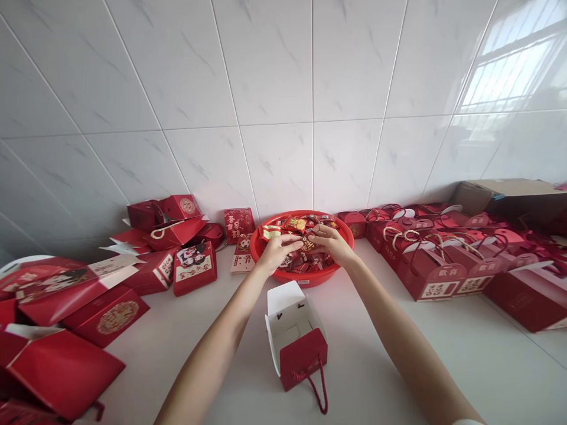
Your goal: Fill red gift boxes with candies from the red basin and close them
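A red plastic basin (pixel 305 276) full of small wrapped candies (pixel 295 224) stands against the tiled wall. Over its left half is my left hand (pixel 282 251), thumb and fingers drawn together; whatever lies between them is too small to make out. My right hand (pixel 330 242) reaches over the right half, its fingers bent closed among the wrappers, and what they grip is hidden. Just in front of the basin sits a small red gift box (pixel 305 354), its lid up and its white inside bare. A dark red cord handle (pixel 323 386) hangs from its near side.
Red boxes (pixel 117 316), some open and tipped, are piled at the left. A photo-printed box (pixel 195 268) and a red card (pixel 239 224) stand left of the basin. Rows of closed corded boxes (pixel 438 280) fill the right, before a brown carton (pixel 509 188).
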`<state>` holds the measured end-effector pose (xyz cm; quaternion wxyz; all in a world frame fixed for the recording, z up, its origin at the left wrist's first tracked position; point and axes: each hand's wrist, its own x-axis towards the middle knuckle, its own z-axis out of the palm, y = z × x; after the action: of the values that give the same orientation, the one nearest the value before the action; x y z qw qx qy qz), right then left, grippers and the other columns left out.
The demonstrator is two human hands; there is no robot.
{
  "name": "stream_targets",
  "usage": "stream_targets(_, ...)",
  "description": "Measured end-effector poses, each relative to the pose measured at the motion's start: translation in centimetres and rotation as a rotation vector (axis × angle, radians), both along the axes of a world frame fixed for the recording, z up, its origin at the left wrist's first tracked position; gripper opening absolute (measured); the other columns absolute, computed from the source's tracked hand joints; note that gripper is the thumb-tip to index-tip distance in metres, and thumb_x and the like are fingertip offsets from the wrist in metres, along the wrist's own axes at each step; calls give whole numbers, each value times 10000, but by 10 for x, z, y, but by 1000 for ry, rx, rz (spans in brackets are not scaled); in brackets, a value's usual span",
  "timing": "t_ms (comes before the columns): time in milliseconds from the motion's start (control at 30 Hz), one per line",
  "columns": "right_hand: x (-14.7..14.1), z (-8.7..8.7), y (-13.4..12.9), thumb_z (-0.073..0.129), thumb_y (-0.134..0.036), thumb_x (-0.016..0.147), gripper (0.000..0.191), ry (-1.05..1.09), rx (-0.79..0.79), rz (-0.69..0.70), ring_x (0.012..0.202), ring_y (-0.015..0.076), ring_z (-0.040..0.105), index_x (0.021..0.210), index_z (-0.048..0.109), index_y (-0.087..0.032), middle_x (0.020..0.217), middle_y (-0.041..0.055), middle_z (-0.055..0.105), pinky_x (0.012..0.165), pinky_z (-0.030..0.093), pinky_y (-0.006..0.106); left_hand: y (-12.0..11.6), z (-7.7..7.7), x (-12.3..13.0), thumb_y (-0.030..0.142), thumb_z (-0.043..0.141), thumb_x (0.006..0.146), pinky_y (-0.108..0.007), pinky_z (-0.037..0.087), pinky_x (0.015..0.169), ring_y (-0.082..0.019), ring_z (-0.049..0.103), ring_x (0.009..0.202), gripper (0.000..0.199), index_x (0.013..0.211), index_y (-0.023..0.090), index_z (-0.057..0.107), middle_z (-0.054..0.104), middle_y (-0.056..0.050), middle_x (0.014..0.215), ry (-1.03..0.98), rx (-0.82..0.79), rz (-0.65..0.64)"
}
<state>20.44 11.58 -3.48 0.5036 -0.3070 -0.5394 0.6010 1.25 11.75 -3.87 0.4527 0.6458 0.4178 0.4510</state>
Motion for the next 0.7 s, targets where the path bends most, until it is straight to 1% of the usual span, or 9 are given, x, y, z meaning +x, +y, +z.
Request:
stream_targets(133,0,-1,1,902,-452,543,452,9,-8,-5,836,196,626,716,560,-211,819,2,641,738,611,374,0,1,1,547,860,606,-427,472,1008,-293,661,1074,511,956,179,807,781,-92,1024,5,12,-15)
stream_targets(233,0,-2,2,901,-453,544,460,13,-7,-12,827,193,624,708,545,-211,809,-1,639,726,611,367,1,0,1,518,859,612,-425,475,1010,-293,662,1083,481,952,181,806,783,-94,1020,-9,-3,-20)
stream_targets(333,0,-1,2,886,-440,573,416,-8,5,-26,840,192,626,714,570,-209,824,6,652,720,603,350,3,-2,2,490,870,599,-418,485,994,-291,668,1072,468,943,180,805,783,-97,1024,-33,-44,-14)
stream_targets(433,0,-1,0,878,-431,586,386,-25,10,-33,857,195,631,726,598,-206,836,15,668,709,597,332,2,0,2,502,869,595,-404,500,953,-285,676,1036,467,930,183,806,786,-92,1004,-32,-58,-7)
stream_targets(533,0,0,0,879,-434,584,393,-19,10,-27,853,192,631,722,591,-205,831,14,669,712,599,330,-4,5,3,494,867,609,-382,518,903,-280,680,1008,431,910,192,804,785,-73,928,-18,-46,-3)
stream_targets(700,0,-2,1,893,-423,570,433,24,4,-4,841,187,628,705,541,-210,818,-4,648,703,598,328,-11,13,4,429,842,663,-364,536,821,-259,689,918,321,880,197,791,737,-41,732,6,-58,7)
